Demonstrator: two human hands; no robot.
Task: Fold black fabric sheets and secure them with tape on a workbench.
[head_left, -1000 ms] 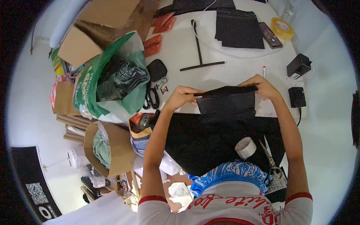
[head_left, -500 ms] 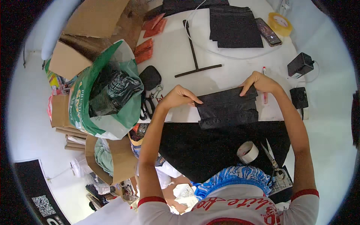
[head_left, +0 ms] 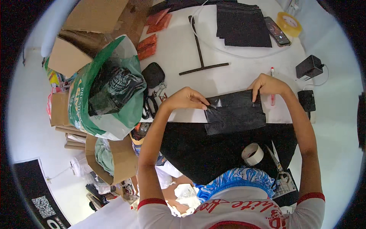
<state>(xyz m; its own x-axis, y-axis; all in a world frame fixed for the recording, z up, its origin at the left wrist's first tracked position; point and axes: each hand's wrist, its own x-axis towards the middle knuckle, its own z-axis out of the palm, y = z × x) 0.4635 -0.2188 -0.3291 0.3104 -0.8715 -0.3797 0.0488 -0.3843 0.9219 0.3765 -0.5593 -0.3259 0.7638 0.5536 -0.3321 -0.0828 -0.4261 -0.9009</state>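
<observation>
black plastic bag (head_left: 234,112), green sack (head_left: 103,95)

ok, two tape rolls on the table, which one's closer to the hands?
The pale roll, standing on the black sheet by the scissors, just below the right hand. The yellow roll lies flat at the far edge beside the phone.
</observation>
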